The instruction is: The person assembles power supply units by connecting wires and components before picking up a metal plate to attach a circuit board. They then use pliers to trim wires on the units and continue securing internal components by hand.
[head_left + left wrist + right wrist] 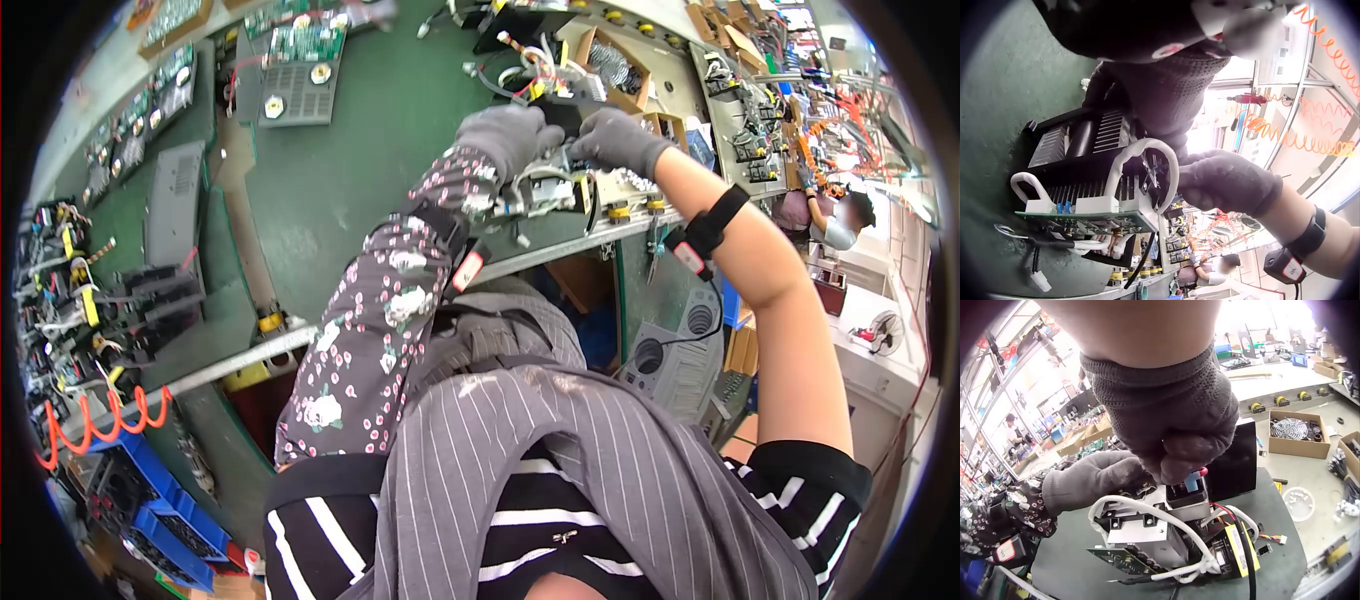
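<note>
An electronics assembly (1147,534) with metal heat sinks, a green circuit board (1094,219) and white-sleeved cables stands on the green work surface. My gloved left hand (508,138) grips its upper edge, fingers bent over it as the right wrist view shows. Across from it, my gloved right hand (618,142) is bunched at the top of the assembly, thumb and fingers curled together. Right under those fingertips a small blue-and-red part (1192,481) shows; the glove hides its upper end. A black panel (1241,459) rises behind the right hand.
A carton of coiled metal parts (1297,431) and a white dish (1299,504) are on the adjoining roller line. Circuit boards (300,45) and a grey cover (175,210) lie at left, near a heap of wired modules (70,290). Another person (835,222) sits farther right.
</note>
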Motion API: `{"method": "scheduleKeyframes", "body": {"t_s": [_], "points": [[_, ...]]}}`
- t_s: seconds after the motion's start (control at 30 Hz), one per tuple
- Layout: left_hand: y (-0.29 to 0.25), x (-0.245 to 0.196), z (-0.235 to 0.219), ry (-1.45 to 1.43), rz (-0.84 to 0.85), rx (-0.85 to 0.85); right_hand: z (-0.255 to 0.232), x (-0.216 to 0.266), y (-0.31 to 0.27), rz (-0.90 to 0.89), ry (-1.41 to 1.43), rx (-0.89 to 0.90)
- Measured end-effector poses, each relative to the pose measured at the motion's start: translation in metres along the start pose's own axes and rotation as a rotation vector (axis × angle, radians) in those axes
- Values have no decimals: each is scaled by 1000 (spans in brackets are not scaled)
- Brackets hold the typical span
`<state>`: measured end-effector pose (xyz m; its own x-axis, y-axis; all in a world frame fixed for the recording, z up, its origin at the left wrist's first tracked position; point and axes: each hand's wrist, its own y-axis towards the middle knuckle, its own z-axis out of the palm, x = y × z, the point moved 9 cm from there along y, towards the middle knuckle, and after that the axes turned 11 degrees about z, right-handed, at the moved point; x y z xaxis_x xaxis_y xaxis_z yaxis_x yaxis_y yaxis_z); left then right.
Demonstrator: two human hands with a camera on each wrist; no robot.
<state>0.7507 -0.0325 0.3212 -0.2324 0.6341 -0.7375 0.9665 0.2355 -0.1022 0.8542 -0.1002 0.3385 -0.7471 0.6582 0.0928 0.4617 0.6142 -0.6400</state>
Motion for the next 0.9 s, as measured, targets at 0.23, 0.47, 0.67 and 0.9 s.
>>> {"method": "scheduleKeyframes", "body": {"t_s": [0.23, 0.47, 0.67, 0.9], "points": [[-1, 0, -2, 54, 17, 42, -3, -4, -18, -21, 279, -98], [-7, 4, -4, 59, -13, -6, 4, -86, 4, -2, 1150, 147], [-7, 8, -3, -60, 138, -72, 61, -143, 92, 192, 1497, 527], [-11, 20, 7, -131, -126, 12, 115, -102, 123, 216, 1565, 941]]}}
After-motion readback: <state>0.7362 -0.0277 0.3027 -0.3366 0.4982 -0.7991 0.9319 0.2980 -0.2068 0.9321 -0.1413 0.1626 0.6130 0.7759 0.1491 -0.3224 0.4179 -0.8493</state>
